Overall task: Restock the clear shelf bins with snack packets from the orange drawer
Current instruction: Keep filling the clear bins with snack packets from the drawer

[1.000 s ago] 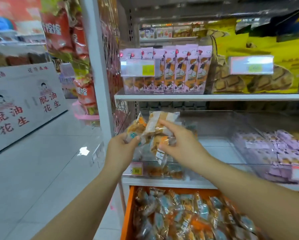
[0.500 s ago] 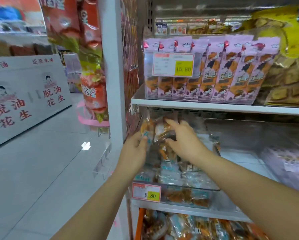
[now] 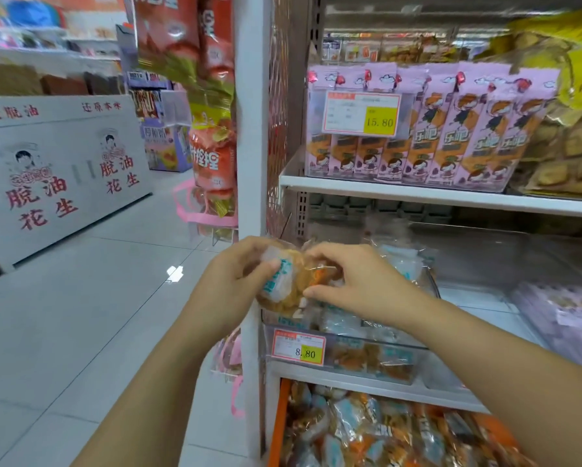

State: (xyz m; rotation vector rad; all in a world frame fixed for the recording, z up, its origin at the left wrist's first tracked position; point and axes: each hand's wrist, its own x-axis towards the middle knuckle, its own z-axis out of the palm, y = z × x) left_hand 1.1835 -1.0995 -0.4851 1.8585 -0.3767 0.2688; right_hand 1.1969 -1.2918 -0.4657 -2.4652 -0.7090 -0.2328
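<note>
Head view: the left hand [image 3: 229,284] curls around a crinkly clear snack packet [image 3: 279,281] with blue print too blurred to read. The right hand [image 3: 360,284] pinches what seems to be a second, orange-printed packet beside it. Both are held just above the clear bin [image 3: 417,348], whose price tag [image 3: 298,346] reads "8.80". Below, the orange drawer [image 3: 280,426] holds more glossy packets. On the shelf above, the upper tag [image 3: 362,113] reads "15.80".

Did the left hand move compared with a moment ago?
Yes. The left hand has shifted left: it was right of the white shelf post, now it overlaps it.
</note>
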